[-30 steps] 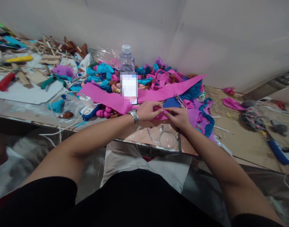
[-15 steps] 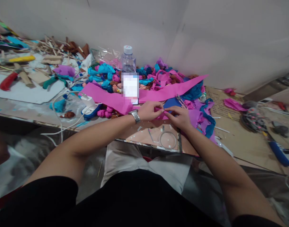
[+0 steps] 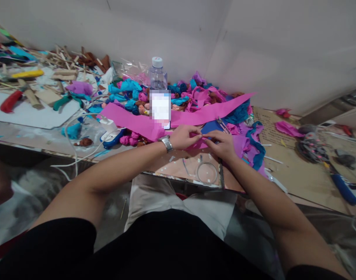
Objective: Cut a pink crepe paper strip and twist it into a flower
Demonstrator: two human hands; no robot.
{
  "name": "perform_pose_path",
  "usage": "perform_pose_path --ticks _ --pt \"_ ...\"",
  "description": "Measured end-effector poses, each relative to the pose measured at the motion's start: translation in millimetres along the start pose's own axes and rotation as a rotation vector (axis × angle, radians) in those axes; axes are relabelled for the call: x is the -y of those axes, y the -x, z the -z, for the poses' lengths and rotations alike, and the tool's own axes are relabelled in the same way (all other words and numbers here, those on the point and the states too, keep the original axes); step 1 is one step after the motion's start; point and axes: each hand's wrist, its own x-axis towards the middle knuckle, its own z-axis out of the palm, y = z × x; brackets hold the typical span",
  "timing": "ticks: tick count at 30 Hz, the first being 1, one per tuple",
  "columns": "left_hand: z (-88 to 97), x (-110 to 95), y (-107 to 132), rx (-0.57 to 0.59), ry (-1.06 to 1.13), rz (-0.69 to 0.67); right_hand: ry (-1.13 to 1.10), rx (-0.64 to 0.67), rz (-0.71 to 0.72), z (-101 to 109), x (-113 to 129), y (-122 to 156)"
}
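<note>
My left hand [image 3: 186, 137], with a metal-banded watch [image 3: 166, 143] on its wrist, pinches a piece of pink crepe paper [image 3: 198, 144]. Close against it, my right hand [image 3: 221, 144] pinches the same paper, thumb and fingertips together. Behind both hands lies a long pink crepe paper strip [image 3: 213, 112], running left and right past a lit phone [image 3: 161, 109] whose screen is blurred. Scissors [image 3: 222, 125] rest just beyond my right hand. Below the hands, a ring-shaped coil of thin wire or tape [image 3: 206, 172] lies on the tabletop [image 3: 178, 168].
A clear bottle [image 3: 158, 74] stands behind the phone amid crumpled coloured paper [image 3: 131, 87]. To the left are a charger with a white cable [image 3: 75, 155], red-handled pliers [image 3: 10, 101] and wood scraps [image 3: 64, 58]. Cardboard [image 3: 285, 163] covers the right. At far left, part of another person [image 3: 0, 182] shows.
Both hands stay in nearly the same place, still pinching the pink paper; the fingertips have shifted only slightly. Nothing else has visibly moved.
</note>
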Motion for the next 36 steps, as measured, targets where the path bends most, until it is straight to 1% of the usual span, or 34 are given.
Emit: perform_pose_path --ticks 8,12,15,18,22,27,29,33,36 --pt "-1.5 0 0 -0.01 0.057 0.034 0.005 -0.034 0.045 1 0 0" --pt "-2.7 6 -1 -0.021 0.05 0.042 0.004 0.007 0.013 4 2 0" --pt "-3.1 9 -1 -0.002 0.048 0.031 -0.012 0.048 0.003 4 4 0" --pt "-2.5 9 -1 0.011 0.024 0.008 -0.004 0.022 -0.018 2 5 0" --pt "1.0 9 -4 -0.012 -0.017 -0.003 0.035 0.005 -0.063 1 3 0" --pt "6.7 12 -8 -0.047 -0.017 0.045 0.06 -0.033 -0.13 4 0 0" --pt "6.3 12 -8 -0.05 -0.012 0.049 0.032 -0.002 -0.146 4 -1 0" --pt "1.3 7 -5 -0.026 0.029 0.007 0.021 0.121 -0.201 3 -1 2" --pt "0.1 5 -4 -0.02 0.021 -0.003 0.054 0.156 -0.2 3 -1 2"
